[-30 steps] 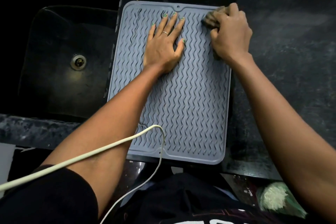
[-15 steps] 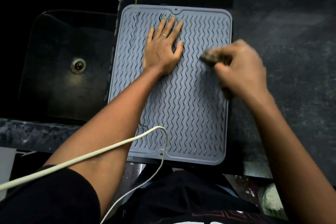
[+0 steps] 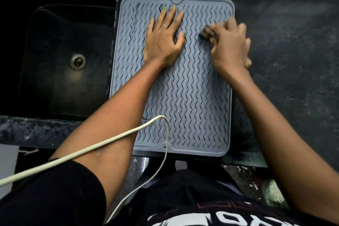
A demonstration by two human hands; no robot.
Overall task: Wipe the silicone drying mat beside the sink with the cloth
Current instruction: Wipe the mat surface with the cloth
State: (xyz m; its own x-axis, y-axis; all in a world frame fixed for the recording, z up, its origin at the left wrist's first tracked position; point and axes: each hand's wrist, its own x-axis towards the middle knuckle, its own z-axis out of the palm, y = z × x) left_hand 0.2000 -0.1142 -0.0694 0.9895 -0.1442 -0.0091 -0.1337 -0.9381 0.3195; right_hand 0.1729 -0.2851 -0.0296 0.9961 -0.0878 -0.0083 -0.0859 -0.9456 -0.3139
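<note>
A grey silicone drying mat (image 3: 192,97) with wavy ridges lies on the dark counter, right of the sink. My left hand (image 3: 163,38) rests flat on the mat's upper middle, fingers spread, holding nothing. My right hand (image 3: 229,46) is closed around a dark bunched cloth (image 3: 206,33) and presses it on the mat's upper right part. Only the cloth's left end shows past my fingers; this hand is blurred by motion.
A black sink (image 3: 64,57) with a metal drain (image 3: 77,61) lies left of the mat. A white cable (image 3: 102,143) crosses my left forearm and the mat's near edge. Dark counter (image 3: 293,60) stretches to the right. The counter's front edge runs just below the mat.
My right hand swept the cloth from the mat's far right corner down toward me, and has now come back up to the upper right. My left hand stayed flat in place.
</note>
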